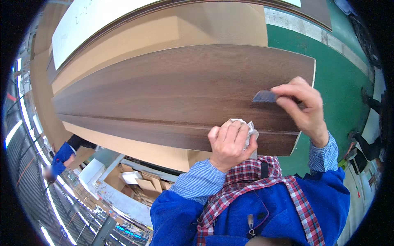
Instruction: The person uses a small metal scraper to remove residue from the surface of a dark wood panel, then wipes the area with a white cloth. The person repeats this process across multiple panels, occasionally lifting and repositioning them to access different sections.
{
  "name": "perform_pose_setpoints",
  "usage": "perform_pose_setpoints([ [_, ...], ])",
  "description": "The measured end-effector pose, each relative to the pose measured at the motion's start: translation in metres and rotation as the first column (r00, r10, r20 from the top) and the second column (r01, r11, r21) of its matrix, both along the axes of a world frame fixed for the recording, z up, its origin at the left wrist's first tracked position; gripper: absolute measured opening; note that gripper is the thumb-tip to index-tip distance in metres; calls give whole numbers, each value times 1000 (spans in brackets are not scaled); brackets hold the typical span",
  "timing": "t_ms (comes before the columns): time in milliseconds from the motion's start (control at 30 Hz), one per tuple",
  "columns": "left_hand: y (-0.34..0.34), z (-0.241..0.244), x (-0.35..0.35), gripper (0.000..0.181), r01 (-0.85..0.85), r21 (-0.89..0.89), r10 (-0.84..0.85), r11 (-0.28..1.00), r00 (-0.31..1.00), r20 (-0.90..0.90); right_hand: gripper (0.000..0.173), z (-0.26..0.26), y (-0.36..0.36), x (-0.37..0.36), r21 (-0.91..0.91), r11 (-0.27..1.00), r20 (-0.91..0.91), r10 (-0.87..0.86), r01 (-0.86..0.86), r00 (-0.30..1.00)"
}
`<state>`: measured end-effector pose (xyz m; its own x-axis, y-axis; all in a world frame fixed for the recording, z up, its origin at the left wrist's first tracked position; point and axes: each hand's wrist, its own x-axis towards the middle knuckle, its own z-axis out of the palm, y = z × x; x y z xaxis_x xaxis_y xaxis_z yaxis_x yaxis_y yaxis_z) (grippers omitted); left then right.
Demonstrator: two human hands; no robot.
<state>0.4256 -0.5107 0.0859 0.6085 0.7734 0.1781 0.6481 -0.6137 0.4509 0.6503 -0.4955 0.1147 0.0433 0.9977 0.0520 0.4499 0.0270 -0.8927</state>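
Observation:
A long dark brown wood-grain panel [160,89] lies across cardboard in front of me, with a groove running along its near side. My left hand [232,143] is closed around a crumpled white cloth or paper wipe [251,135] and rests on the panel near the groove, by its near edge. Between the thumb and fingers of my right hand [303,104] is a thin, dark blue-grey flat blade-like piece [264,96], held over the right part of the panel. Whether that piece touches the surface I cannot tell.
Beyond the panel lie cardboard sheets [221,26] and a white-faced board [101,18] with handwriting. Green floor [334,92] shows at the right. A bin of cardboard scraps [147,181] stands at the lower left. Another person [63,156] is at the far left; dark-clothed legs show far right.

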Motion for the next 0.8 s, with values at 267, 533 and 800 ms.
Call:
perform_pose_setpoints([
  [267, -15, 20, -31, 37, -100, 112, 123, 989, 967, -221, 24, -1, 4, -38, 89, 966, 288, 208, -242, 935],
  [533, -7, 26, -27, 43, -317, -22, 317, 948, 948, 11, 25, 10, 3, -46, 54, 953, 395, 253, -297, 883],
  [800, -24, 27, -20, 43, -157, -167, 182, 973, 972, 146, 24, 7, 1, -48, 11, 928, 510, 316, -374, 800],
])
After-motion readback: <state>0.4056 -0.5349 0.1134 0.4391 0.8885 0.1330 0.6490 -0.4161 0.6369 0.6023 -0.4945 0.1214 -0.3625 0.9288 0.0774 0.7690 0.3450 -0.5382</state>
